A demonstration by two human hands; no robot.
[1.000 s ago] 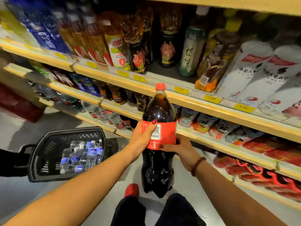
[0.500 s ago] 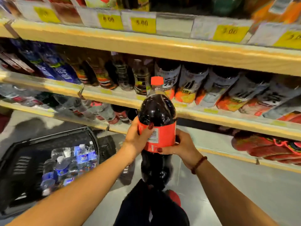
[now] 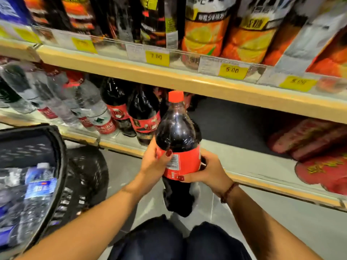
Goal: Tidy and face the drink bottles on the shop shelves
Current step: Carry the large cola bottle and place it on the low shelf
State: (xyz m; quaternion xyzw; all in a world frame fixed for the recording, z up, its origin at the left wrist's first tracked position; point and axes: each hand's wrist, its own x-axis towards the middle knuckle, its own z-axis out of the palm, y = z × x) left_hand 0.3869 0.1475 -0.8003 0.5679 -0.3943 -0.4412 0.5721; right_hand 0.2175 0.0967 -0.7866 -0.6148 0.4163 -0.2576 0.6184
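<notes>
I hold a large dark cola bottle (image 3: 177,136) with a red cap and red label upright in front of the bottom shelf (image 3: 244,162). My left hand (image 3: 153,162) grips the label from the left, thumb over the barcode. My right hand (image 3: 210,170) grips it from the right, with a bead bracelet on that wrist. Two more cola bottles (image 3: 142,113) with red labels stand on that shelf just left of mine. The bottle's base hangs over the floor, level with the shelf's front edge.
Clear water bottles (image 3: 90,109) fill the shelf left of the colas. A dark gap (image 3: 234,121) lies to the right, then red packs (image 3: 309,139). Orange juice bottles (image 3: 204,32) stand on the shelf above. A black basket (image 3: 58,147) with water bottles sits at my left.
I have crouched lower, and the view has dropped to the bottom shelf. The cola bottle, still in both hands, has come down and closer to the colas on that shelf.
</notes>
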